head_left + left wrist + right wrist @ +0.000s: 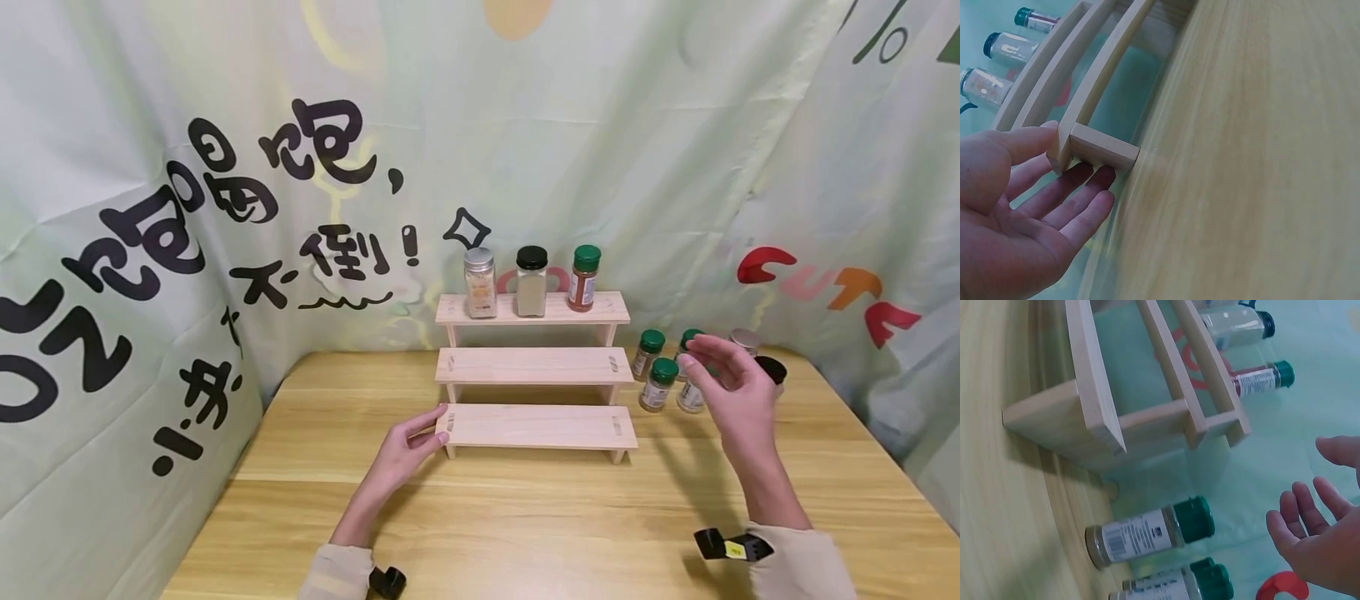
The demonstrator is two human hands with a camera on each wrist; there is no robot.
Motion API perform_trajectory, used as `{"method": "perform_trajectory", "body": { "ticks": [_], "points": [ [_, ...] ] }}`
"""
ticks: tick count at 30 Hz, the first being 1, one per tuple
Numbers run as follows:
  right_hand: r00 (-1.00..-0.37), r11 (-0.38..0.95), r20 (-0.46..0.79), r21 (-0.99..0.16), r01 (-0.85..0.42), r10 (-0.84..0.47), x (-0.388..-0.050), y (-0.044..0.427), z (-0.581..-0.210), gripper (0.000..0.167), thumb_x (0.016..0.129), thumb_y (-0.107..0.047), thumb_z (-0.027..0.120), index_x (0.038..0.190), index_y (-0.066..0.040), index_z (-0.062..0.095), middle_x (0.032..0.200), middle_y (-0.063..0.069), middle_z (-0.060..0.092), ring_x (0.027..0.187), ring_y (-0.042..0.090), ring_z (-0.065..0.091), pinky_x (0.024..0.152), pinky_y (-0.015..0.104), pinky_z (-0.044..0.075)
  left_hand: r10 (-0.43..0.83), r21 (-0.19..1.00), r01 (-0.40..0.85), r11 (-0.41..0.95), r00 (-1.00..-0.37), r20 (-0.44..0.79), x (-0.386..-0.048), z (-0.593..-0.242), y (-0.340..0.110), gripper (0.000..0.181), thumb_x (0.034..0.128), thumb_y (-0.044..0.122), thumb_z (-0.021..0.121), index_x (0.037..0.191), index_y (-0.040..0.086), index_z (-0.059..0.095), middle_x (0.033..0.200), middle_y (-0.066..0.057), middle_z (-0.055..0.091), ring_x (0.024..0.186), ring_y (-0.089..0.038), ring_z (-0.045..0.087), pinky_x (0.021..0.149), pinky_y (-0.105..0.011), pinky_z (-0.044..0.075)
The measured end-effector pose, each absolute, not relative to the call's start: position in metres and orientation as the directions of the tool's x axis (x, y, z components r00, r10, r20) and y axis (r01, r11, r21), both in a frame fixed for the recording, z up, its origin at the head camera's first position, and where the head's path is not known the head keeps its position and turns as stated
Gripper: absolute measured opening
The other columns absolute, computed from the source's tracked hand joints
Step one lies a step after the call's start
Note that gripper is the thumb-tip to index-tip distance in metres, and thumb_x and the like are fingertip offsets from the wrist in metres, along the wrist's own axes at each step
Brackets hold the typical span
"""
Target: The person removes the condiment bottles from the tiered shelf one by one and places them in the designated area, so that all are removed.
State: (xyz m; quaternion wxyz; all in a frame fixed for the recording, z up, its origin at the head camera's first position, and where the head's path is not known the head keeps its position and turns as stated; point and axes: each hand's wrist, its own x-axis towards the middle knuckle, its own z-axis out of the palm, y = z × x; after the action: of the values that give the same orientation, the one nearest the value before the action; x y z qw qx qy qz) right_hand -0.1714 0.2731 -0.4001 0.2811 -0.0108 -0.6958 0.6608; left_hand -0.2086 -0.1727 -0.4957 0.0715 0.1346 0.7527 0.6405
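Note:
A three-tier wooden rack (534, 365) stands on the table, with a silver-capped jar (481, 285), a black-capped jar (532, 283) and a green-capped jar (583, 280) on its top tier. My left hand (399, 450) holds the left end of the lowest tier; in the left wrist view the thumb of that hand (1041, 206) lies on the board and its fingers are at the end support. Above the jars right of the rack, my right hand (738, 396) hovers with bent, spread fingers and nothing in them. The right wrist view shows this hand (1329, 531) apart from a green-capped jar (1141, 537).
Several jars stand right of the rack, among them a green-capped one (658, 385), a silver-capped one (745, 340) and a black-capped one (771, 367) partly behind my right hand. A printed cloth (637, 150) hangs behind the wooden table (525, 525).

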Motion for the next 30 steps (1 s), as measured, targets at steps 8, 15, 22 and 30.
{"method": "perform_trajectory", "body": {
  "ticks": [8,15,22,30],
  "points": [
    [-0.854,0.167,0.399,-0.917,-0.363,0.334,-0.175,0.261,-0.401,0.038,0.094,-0.004,0.074,0.131,-0.001,0.065,0.119,0.000,0.071,0.109,0.007,0.064,0.088,0.009,0.050,0.310,0.975,0.165,0.151,-0.944,0.112,-0.211,-0.494,-0.168,0.051,0.0995,0.010,0.069,0.147,-0.001,0.053,0.153,-0.025,0.046,0.129,-0.043,0.056,0.099,-0.032,0.055],
    [-0.873,0.187,0.395,-0.917,-0.353,0.286,-0.187,0.244,-0.398,0.038,0.095,-0.008,0.075,0.132,-0.005,0.066,0.120,0.002,0.070,0.109,0.008,0.064,0.090,0.010,0.051,0.285,0.982,0.126,0.141,-0.955,0.081,-0.208,-0.494,-0.172,0.049,0.0988,0.005,0.069,0.146,0.000,0.055,0.153,-0.024,0.047,0.130,-0.043,0.056,0.099,-0.031,0.055],
    [-0.879,0.293,0.428,-0.886,-0.361,0.211,-0.200,0.232,-0.387,0.042,0.098,-0.018,0.073,0.136,-0.005,0.062,0.126,0.006,0.066,0.113,0.009,0.061,0.094,0.012,0.050,0.287,0.986,0.099,0.137,-0.956,0.056,-0.206,-0.495,-0.173,0.051,0.0990,0.008,0.069,0.147,0.002,0.054,0.155,-0.024,0.044,0.131,-0.042,0.055,0.100,-0.030,0.054],
    [-0.872,0.317,0.459,-0.864,-0.392,0.173,-0.220,0.227,-0.370,0.043,0.099,-0.021,0.072,0.139,-0.010,0.061,0.130,0.015,0.065,0.116,0.013,0.060,0.096,0.013,0.050,0.293,0.985,0.107,0.134,-0.954,0.063,-0.208,-0.495,-0.172,0.051,0.0988,0.007,0.069,0.147,0.001,0.054,0.154,-0.022,0.045,0.131,-0.042,0.055,0.100,-0.029,0.054]
  ]
}}
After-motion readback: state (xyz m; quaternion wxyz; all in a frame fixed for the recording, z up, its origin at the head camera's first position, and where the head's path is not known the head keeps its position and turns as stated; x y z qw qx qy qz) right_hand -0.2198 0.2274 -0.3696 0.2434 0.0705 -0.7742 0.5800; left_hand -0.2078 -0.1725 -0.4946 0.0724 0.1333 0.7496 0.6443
